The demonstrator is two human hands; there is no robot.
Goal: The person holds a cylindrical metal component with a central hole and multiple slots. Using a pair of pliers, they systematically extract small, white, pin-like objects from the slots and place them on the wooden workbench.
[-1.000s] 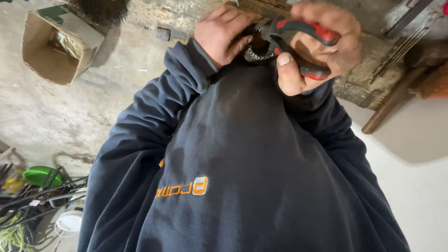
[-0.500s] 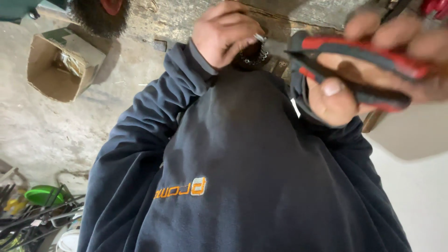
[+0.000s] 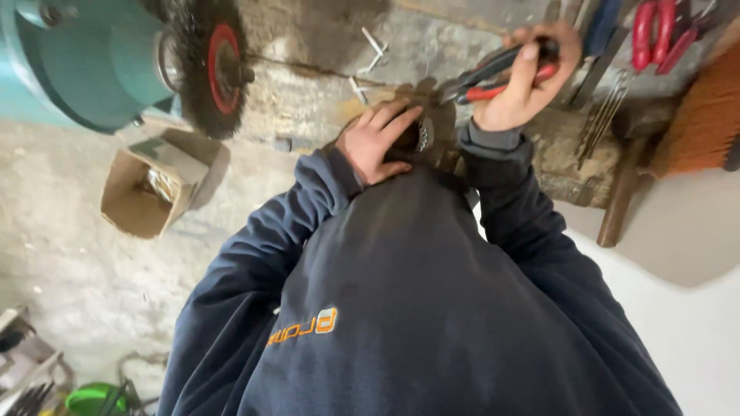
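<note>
The left hand (image 3: 378, 139) is curled closed over a small round toothed metal part (image 3: 422, 135) on the worn worktop (image 3: 308, 100); the right hand (image 3: 524, 81), just beside it, grips red-handled pliers (image 3: 493, 77) with all fingers shut; left of the hands stands a teal grinder with wire wheel (image 3: 208, 65); below it an open cardboard box (image 3: 154, 189) sits on the floor, its contents unclear.

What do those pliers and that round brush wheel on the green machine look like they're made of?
The pliers in the right hand look like dark metal with red and black grips, probably plastic or rubber. The brush wheel seems to be fine steel wire, bristly and dark grey, around a red hub; the hub's material is unclear. The machine looks like painted metal, smooth green.
</note>
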